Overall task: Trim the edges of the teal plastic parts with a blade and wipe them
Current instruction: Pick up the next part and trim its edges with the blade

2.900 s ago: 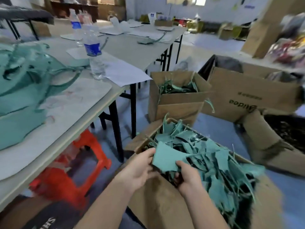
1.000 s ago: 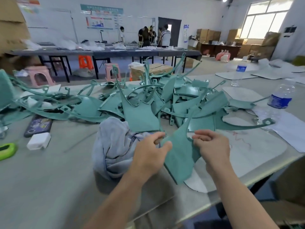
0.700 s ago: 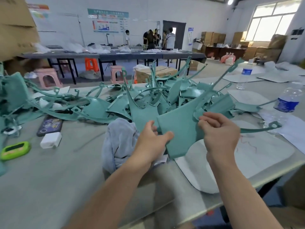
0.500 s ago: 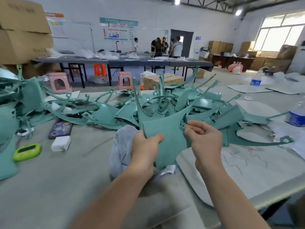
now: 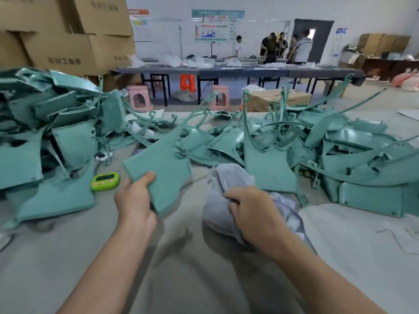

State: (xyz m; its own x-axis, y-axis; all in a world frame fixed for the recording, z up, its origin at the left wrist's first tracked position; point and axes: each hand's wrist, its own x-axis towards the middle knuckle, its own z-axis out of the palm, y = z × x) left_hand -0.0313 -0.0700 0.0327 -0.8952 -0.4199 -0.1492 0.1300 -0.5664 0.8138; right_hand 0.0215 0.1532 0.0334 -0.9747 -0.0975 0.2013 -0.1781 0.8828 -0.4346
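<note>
My left hand grips the near edge of a flat teal plastic part, thumb on top, and holds it above the grey table; a long thin arm of the part runs up and to the right. My right hand grips a crumpled grey cloth lying on the table just right of the part. No blade shows in either hand.
Teal parts are heaped at the left and across the middle and right. A green timer lies left of my left hand. A pale mat covers the table at the right. Cardboard boxes, stools and several people stand behind.
My right hand has let go of the teal part and taken hold of the grey cloth. My left hand alone holds the part, now further left. The view has turned left.
</note>
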